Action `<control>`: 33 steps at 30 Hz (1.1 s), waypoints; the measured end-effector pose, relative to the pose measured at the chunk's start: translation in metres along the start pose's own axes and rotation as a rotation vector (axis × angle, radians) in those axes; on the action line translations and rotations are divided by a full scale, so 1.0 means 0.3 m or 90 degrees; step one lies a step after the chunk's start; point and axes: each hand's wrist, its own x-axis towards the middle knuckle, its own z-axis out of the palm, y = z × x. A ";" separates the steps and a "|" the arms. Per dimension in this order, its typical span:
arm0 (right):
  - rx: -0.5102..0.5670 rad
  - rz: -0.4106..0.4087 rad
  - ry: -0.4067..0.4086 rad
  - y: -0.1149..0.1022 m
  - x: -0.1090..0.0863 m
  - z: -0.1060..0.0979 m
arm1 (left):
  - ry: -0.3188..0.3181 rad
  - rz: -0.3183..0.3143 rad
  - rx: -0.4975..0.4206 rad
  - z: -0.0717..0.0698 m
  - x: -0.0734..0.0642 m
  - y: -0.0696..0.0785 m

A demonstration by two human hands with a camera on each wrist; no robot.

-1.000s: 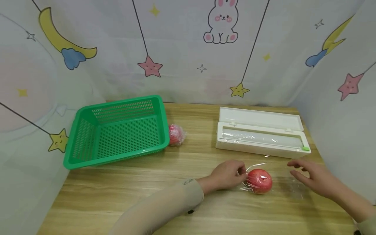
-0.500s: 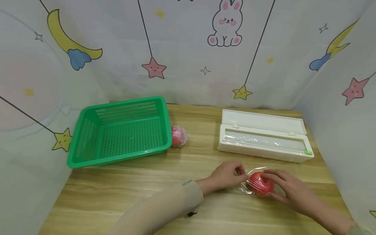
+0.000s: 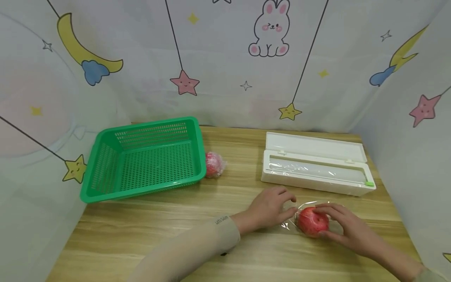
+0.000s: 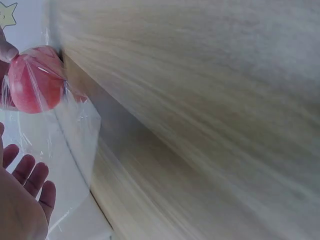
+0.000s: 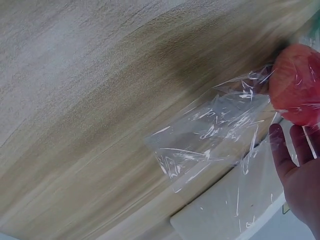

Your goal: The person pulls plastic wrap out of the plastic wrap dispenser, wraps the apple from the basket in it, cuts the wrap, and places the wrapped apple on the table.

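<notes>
A red apple sits on the table, partly covered by clear plastic wrap. My right hand holds it from the right, thumb on the near side and fingers on the far side. To the left of the apple is my left hand, with thumb and fingers spread apart and nothing pinched between them. In the left wrist view its relaxed fingers show below the apple. Loose wrap trails from the apple's other side in the right wrist view, beside the right hand's fingers.
A white wrap dispenser with its lid raised and a film roll inside lies behind the apple. At the left stands a green plastic basket. One wrapped apple sits against the basket's right side. Patterned cloth walls enclose the table.
My right hand has come leftward onto the apple and now holds it. My left hand has let go of the wrap's left edge, and its fingers have spread.
</notes>
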 end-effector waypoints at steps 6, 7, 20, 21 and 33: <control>0.019 0.001 0.001 0.002 -0.004 0.000 | 0.001 0.167 0.125 0.009 -0.018 0.006; 0.022 -0.001 0.002 0.003 -0.004 0.001 | 0.002 0.210 0.153 0.015 -0.022 0.010; 0.051 0.026 0.039 0.017 -0.040 0.032 | -0.058 0.314 0.280 0.076 -0.051 0.035; 0.051 0.023 0.041 0.020 -0.043 0.035 | -0.056 0.313 0.277 0.079 -0.051 0.035; 0.055 0.050 0.012 0.037 -0.014 0.024 | -0.041 0.266 0.205 0.090 -0.033 0.023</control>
